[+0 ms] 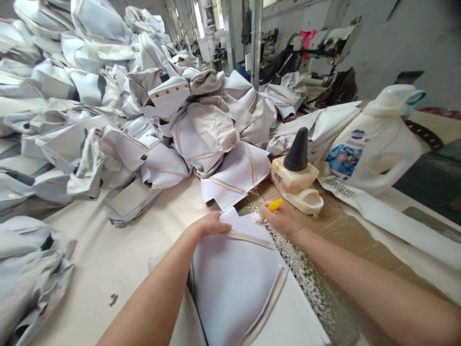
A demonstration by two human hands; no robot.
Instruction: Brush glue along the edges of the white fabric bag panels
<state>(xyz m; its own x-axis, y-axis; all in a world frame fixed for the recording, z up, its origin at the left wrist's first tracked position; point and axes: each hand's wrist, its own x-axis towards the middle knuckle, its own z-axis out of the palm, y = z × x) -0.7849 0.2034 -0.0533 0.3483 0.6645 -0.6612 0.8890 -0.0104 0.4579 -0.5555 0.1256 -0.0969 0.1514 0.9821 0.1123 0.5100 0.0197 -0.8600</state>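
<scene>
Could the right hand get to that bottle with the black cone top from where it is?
Probably yes. The bottle lies just beyond the right hand, with nothing between them. But that hand grips a yellow tool, so grasping looks awkward.

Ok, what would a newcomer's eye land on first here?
The big heap of white and beige fabric pieces fills the left and back of the beige table. In front, the left hand presses a flat white fabric panel while the right hand grips a small yellow-handled tool at its edge, beside a cream plastic bottle with black cone nozzle.
</scene>
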